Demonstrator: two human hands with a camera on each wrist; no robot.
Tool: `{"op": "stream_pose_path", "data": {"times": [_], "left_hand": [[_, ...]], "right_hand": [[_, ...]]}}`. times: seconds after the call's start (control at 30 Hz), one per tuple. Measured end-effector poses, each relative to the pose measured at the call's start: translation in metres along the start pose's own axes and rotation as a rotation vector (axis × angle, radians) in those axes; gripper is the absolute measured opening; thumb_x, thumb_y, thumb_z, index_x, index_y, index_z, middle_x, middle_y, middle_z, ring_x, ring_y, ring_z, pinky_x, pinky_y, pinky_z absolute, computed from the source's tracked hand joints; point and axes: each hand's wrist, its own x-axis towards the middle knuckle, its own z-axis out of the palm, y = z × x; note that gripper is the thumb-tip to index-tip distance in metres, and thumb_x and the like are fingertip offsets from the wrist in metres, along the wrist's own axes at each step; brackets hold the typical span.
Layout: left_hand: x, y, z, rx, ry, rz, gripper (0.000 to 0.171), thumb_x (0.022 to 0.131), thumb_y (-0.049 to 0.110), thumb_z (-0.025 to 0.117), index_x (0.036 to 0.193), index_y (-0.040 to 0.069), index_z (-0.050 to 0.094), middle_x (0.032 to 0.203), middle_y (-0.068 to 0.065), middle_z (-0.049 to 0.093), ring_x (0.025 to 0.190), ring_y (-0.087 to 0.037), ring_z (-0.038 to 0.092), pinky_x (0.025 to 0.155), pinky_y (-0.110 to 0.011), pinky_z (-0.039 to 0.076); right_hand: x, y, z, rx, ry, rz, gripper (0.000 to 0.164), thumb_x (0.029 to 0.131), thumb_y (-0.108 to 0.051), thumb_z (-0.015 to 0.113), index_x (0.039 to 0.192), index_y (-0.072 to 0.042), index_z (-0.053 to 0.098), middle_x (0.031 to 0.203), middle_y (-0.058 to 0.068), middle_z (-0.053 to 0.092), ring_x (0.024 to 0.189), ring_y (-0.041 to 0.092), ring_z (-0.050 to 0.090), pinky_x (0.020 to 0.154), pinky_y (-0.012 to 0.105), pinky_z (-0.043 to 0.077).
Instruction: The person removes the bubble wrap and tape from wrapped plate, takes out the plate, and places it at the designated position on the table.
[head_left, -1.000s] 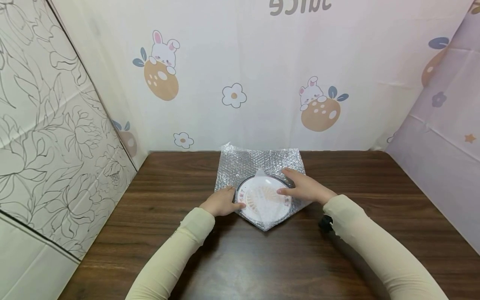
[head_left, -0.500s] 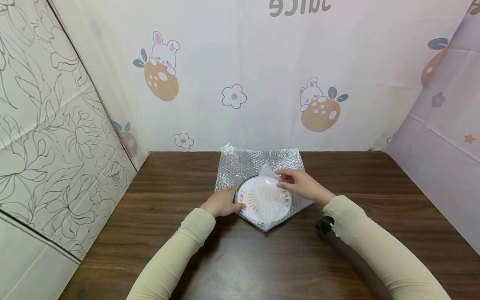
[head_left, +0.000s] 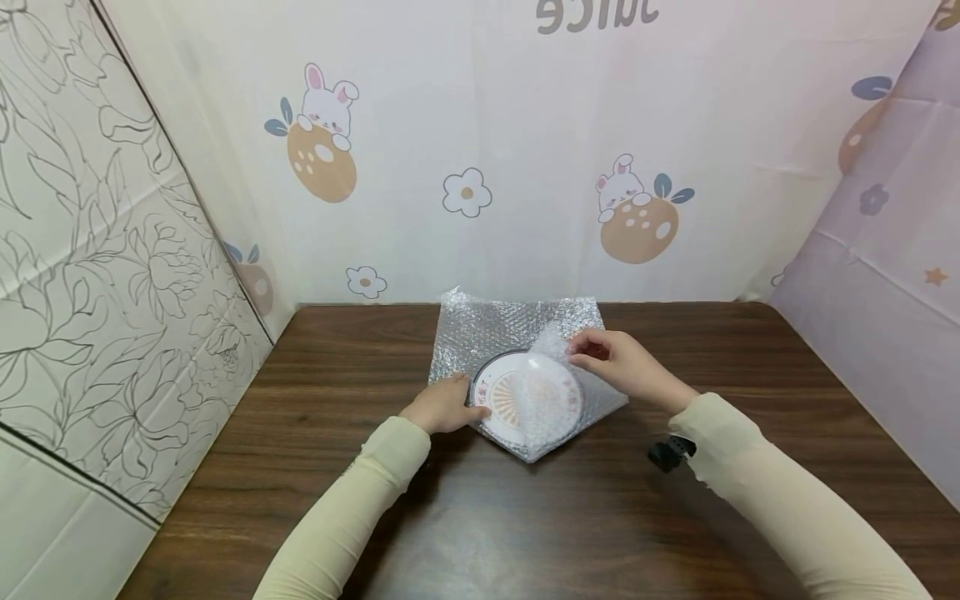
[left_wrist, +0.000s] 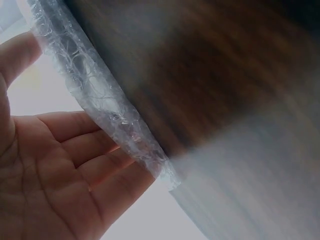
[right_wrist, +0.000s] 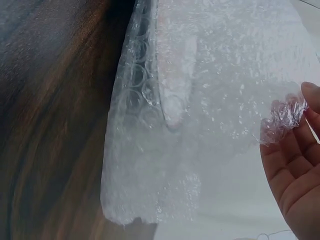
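A round white plate [head_left: 495, 398] with a dark rim and an orange fan pattern lies on a sheet of bubble wrap [head_left: 487, 329]. The sheet's near corner is folded up over the plate's right half. My right hand [head_left: 618, 362] pinches the tip of that flap [right_wrist: 225, 65] between thumb and fingers, at the plate's upper right. My left hand [head_left: 442, 404] rests against the plate's left side, thumb on the rim. In the left wrist view, its fingers [left_wrist: 75, 135] lie fairly straight along the wrap's edge, their tips hidden by it.
The dark wooden table [head_left: 480, 533] runs back to a white curtain [head_left: 525, 208] printed with rabbits and flowers. A panel with line-drawn flowers [head_left: 97, 250] stands along the left side. Under the right sleeve sits a black wrist device [head_left: 667, 454].
My right hand has come off the plate's right side and gripped the flap's tip. It has drawn the flap rightward, uncovering the plate's left part. The left hand has stayed still.
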Motion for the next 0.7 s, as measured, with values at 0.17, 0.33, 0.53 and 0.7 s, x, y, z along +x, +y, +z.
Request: {"op": "stream_pose_path", "data": {"times": [0.17, 0.33, 0.53, 0.7], "left_hand": [[0.001, 0.000, 0.000, -0.006, 0.000, -0.006, 0.081, 0.093, 0.051, 0.060, 0.147, -0.007, 0.038, 0.154, -0.021, 0.039, 0.144, -0.035, 0.036, 0.118, -0.045, 0.032], [0.000, 0.001, -0.001, -0.013, 0.007, -0.005, 0.080, 0.093, 0.051, 0.060, 0.146, -0.007, 0.040, 0.153, -0.022, 0.039, 0.143, -0.035, 0.037, 0.117, -0.044, 0.033], [0.001, 0.001, -0.001, -0.023, 0.007, -0.011, 0.080, 0.093, 0.050, 0.060, 0.146, -0.007, 0.039, 0.153, -0.022, 0.038, 0.143, -0.036, 0.036, 0.117, -0.045, 0.032], [0.003, -0.001, 0.000, -0.025, 0.004, -0.002, 0.080, 0.093, 0.049, 0.061, 0.145, -0.008, 0.040, 0.153, -0.023, 0.038, 0.143, -0.037, 0.036, 0.117, -0.046, 0.032]], "right_hand": [[-0.010, -0.002, -0.008, 0.013, 0.019, -0.021, 0.007, 0.095, -0.018, 0.065, 0.098, -0.013, 0.070, 0.097, 0.000, 0.069, 0.086, 0.009, 0.060, 0.075, 0.021, 0.051], [-0.021, -0.002, -0.016, 0.015, 0.032, -0.036, 0.005, 0.094, -0.018, 0.066, 0.097, -0.015, 0.069, 0.094, -0.001, 0.069, 0.082, 0.007, 0.059, 0.071, 0.021, 0.051], [-0.034, -0.001, -0.024, -0.005, 0.049, -0.058, 0.005, 0.092, -0.014, 0.068, 0.093, -0.019, 0.069, 0.091, -0.003, 0.070, 0.079, 0.003, 0.060, 0.070, 0.020, 0.052], [-0.045, 0.001, -0.025, -0.007, 0.057, -0.101, 0.009, 0.091, -0.010, 0.068, 0.092, -0.019, 0.069, 0.089, -0.004, 0.069, 0.077, 0.003, 0.060, 0.067, 0.020, 0.052]]}}
